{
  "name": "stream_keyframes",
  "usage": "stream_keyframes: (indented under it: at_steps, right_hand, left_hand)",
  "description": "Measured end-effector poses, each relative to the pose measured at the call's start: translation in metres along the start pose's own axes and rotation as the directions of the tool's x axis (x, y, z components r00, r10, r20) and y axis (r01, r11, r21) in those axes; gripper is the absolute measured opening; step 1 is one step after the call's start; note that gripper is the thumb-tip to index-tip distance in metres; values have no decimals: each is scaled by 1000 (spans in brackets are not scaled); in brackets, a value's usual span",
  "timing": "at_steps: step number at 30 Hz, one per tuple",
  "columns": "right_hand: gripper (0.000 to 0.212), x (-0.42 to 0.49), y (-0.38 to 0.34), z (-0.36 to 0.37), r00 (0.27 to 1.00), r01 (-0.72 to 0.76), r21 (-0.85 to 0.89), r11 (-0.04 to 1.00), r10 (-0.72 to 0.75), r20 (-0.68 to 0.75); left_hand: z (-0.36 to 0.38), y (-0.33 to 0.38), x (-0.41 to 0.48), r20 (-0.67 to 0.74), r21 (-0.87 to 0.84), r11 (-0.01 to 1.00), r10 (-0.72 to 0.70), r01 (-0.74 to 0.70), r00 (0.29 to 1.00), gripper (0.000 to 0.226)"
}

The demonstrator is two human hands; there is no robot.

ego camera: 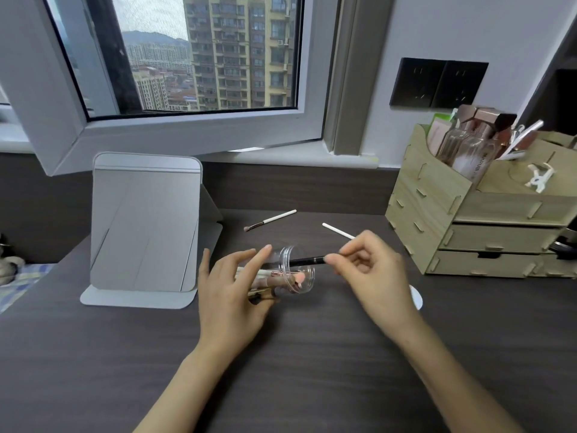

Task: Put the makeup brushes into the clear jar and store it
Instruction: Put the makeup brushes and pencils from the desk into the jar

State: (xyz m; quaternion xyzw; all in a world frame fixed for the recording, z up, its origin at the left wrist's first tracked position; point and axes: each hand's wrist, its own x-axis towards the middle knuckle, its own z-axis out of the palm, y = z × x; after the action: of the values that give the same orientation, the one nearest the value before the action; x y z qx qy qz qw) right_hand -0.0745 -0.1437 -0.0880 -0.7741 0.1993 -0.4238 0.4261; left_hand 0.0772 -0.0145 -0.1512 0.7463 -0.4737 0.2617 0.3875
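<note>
My left hand (232, 290) grips the clear jar (292, 273), tipped on its side with its mouth toward the right. Several makeup brushes lie inside it. A black-handled brush (307, 261) is pinched in my right hand (371, 270), its far end inside the jar's mouth. Two white-handled brushes lie on the dark desk behind: one (270, 220) at centre, the other (338, 231) partly hidden by my right fingers.
A folding grey mirror (145, 226) stands left of the jar. At the right stands a wooden drawer organizer (468, 210) holding bottles and cosmetics. A white round object (416, 296), mostly hidden, lies behind my right wrist. The open window frame (187, 129) overhangs the back of the desk (312, 354).
</note>
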Motion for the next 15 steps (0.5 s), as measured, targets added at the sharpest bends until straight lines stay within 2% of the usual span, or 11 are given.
stream_keyframes:
  at_steps: [3, 6, 8, 10, 11, 12, 13, 15]
  right_hand:
    - [18, 3, 9, 20, 999, 52, -100, 994, -53, -10]
    - [15, 3, 20, 27, 981, 190, -244, 951, -174, 86]
    - [17, 5, 26, 23, 978, 196, -228, 954, -172, 121]
    - [21, 14, 37, 13, 994, 105, -175, 979, -111, -22]
    - [22, 23, 46, 7, 988, 29, -228, 973, -62, -139]
    - [21, 35, 58, 0, 973, -76, -355, 932, -8, -229]
    - [20, 47, 71, -7, 962, -191, -524, 830, 53, -267]
    - [24, 67, 93, -14, 950, -309, -790, 530, 214, -228]
  left_hand:
    - [0, 0, -1, 15, 5, 1000, 17, -17, 1000, 76]
    - [1, -1, -1, 24, 13, 1000, 21, -21, 999, 78]
    - [1, -1, -1, 22, 24, 999, 28, -28, 999, 78]
    - [1, -2, -1, 20, 27, 999, 30, -30, 999, 78]
    - [1, -2, -1, 18, 27, 999, 28, -29, 999, 78]
    - [1, -2, -1, 15, 28, 999, 28, -28, 1000, 78]
    - [1, -2, 0, 15, 29, 999, 28, -29, 999, 78]
    - [2, -3, 0, 22, 31, 999, 31, -32, 999, 79]
